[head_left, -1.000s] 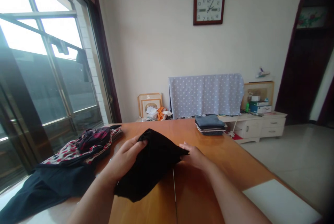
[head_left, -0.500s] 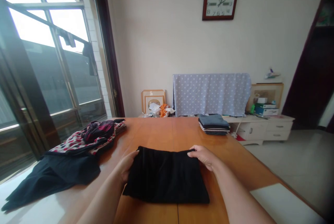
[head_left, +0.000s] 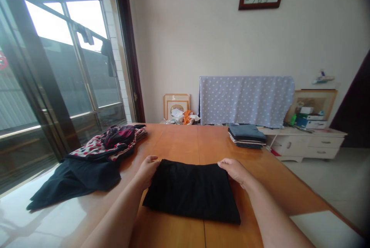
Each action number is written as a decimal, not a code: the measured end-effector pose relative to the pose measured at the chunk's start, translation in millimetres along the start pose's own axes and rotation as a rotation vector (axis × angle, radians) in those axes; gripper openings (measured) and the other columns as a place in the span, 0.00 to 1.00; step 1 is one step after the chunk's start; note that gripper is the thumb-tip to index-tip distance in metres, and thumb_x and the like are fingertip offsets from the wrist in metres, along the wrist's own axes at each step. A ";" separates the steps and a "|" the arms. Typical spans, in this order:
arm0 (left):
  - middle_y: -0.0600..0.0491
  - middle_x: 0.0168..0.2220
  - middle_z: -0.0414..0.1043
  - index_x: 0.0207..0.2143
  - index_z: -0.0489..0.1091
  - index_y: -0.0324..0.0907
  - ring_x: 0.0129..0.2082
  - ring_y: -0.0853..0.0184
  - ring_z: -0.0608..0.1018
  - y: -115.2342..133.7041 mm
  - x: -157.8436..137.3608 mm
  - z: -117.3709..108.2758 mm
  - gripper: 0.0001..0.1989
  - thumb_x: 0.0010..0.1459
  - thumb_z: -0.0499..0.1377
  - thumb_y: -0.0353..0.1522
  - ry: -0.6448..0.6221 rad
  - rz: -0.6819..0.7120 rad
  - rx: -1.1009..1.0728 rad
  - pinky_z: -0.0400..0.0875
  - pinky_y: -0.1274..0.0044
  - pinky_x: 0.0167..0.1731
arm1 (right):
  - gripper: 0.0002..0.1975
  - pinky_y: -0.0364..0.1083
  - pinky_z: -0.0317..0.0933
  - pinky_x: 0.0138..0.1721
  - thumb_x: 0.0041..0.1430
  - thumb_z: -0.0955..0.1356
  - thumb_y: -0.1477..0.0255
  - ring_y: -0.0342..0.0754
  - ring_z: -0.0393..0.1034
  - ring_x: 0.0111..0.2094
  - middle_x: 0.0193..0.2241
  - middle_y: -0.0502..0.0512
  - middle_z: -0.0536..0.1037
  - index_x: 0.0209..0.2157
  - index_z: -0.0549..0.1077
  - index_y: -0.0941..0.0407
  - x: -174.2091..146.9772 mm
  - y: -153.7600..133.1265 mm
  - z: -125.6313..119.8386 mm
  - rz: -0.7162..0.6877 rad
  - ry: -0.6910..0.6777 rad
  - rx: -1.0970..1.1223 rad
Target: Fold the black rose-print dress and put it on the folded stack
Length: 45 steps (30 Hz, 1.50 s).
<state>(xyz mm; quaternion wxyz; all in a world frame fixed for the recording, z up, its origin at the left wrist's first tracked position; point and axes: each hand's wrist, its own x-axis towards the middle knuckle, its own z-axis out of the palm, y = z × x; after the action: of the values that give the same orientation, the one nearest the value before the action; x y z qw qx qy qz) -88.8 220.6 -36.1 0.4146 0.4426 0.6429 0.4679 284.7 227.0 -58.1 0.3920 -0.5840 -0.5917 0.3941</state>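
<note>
A folded black garment [head_left: 192, 194] lies in front of me on the wooden table, a flat rough rectangle whose exact kind does not show. My left hand [head_left: 148, 171] grips its far left corner, forefinger over the edge. At the far right corner, my right hand [head_left: 233, 170] pinches the cloth between thumb and fingers. The far edge sags slightly between the two hands. Left of my left arm is a loose pile of clothes, with a dark garment [head_left: 86, 174] in front and a red, white and black patterned one [head_left: 95, 147] behind it.
A neat stack of folded clothes [head_left: 247, 136] sits at the table's [head_left: 176, 140] far right. Beyond stand a white low cabinet [head_left: 309, 145] and something covered by a dotted blue-grey cloth [head_left: 245, 99]. A white sheet-like surface [head_left: 320, 226] lies near the right edge. Windows [head_left: 72, 63] line the left side.
The camera view has turned, so the room's things appear farther right and a little higher. Both hands still hold the black garment's far corners; my left fingers have shifted slightly along the corner.
</note>
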 end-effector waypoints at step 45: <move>0.48 0.57 0.72 0.54 0.72 0.46 0.58 0.59 0.71 5.8 -29.9 68.9 0.21 0.69 0.45 0.40 -0.403 0.833 0.980 0.59 0.64 0.60 | 0.03 0.39 0.48 0.19 0.51 0.64 0.71 0.41 0.61 0.18 0.16 0.43 0.65 0.26 0.63 0.54 9.4 13.8 1.1 0.145 0.106 -0.243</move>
<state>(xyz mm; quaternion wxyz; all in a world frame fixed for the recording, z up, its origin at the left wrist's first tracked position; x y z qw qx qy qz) -14.5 209.1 -41.9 0.0624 0.8692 0.4666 0.1512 288.9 236.5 -71.2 0.3194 -0.6884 -0.5697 0.3154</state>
